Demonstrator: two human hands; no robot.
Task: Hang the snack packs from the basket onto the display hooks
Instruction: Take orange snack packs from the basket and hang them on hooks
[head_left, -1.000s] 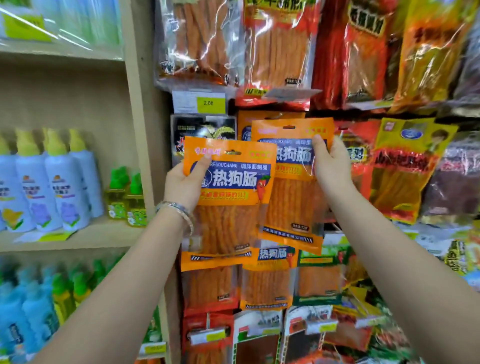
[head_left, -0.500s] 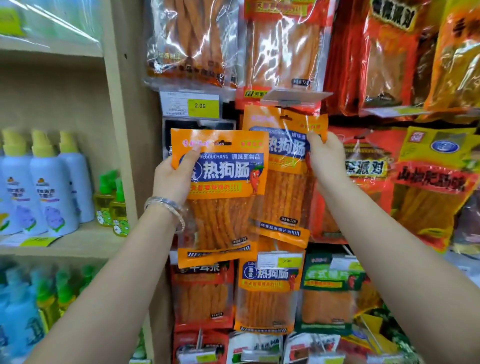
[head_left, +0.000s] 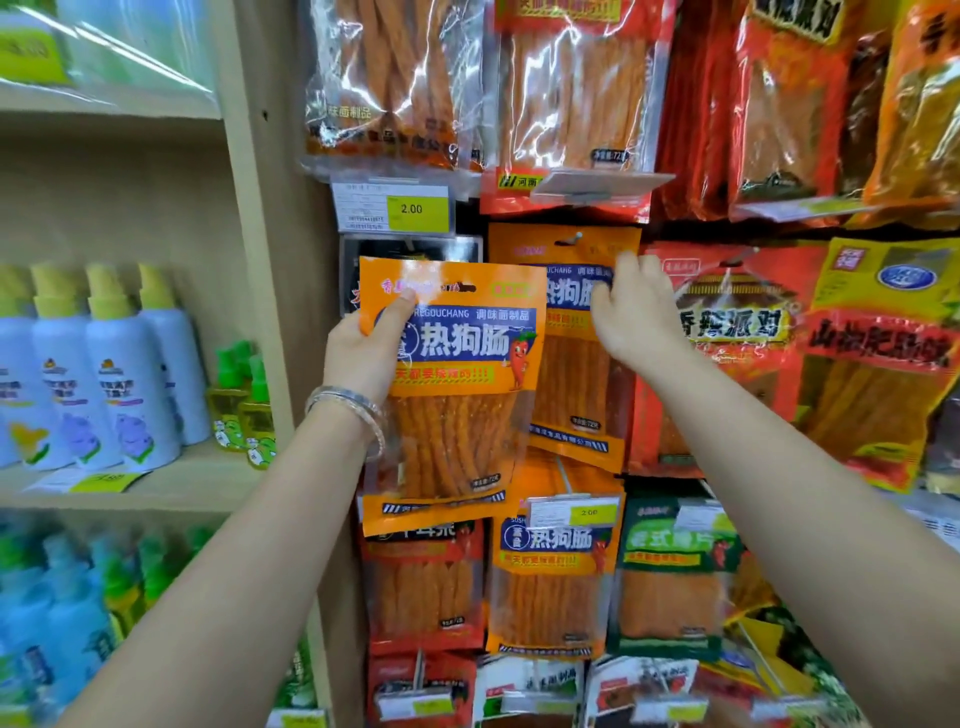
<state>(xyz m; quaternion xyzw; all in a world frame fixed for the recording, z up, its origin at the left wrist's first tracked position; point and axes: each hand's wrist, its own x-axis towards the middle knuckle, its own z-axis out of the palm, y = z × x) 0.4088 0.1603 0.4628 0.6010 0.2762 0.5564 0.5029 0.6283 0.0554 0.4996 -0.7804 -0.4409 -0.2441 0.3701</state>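
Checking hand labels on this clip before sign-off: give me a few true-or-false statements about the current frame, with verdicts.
1. The left hand grips an orange snack pack near its top left corner. True.
2. The second orange pack, by the right hand, hangs on a hook. True.
3. The yellow price tag above the held pack reads 5.00. False: it reads 2.00.
4. The bracelet is on the right wrist. False: it is on the left wrist.
5. The right hand holds a pack well clear of the display. False: its fingers are loosely spread at the hanging pack.
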